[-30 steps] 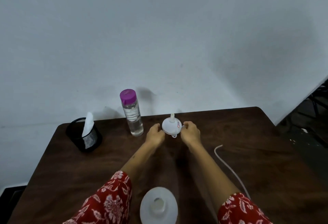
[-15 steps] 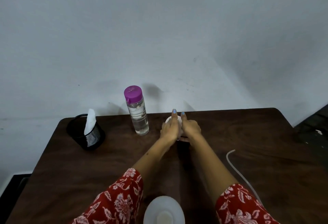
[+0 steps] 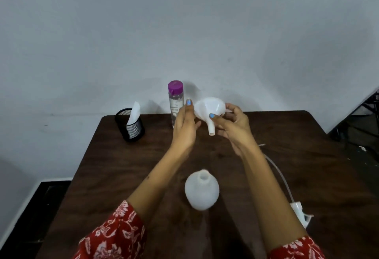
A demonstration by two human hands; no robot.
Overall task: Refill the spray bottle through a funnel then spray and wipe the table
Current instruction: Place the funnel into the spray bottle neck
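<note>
1. We hold the white funnel (image 3: pixel 209 109) in the air over the far part of the table (image 3: pixel 287 135), our right hand (image 3: pixel 233 127) closed around its bowl with the thumb at the base of the spout
2. Our left hand (image 3: pixel 184 127) touches the bowl's left rim with fingers fairly straight; we cannot tell if it truly grips
3. The spout points down and toward us
4. The spray bottle (image 3: pixel 202 191) stands uncapped, well nearer us than the funnel, mouth open upward
5. We judge the next move is bringing the funnel toward us, spout vertical, into that mouth; the right hand leads
6. The water bottle (image 3: pixel 176 102) waits capped behind our left hand
</note>
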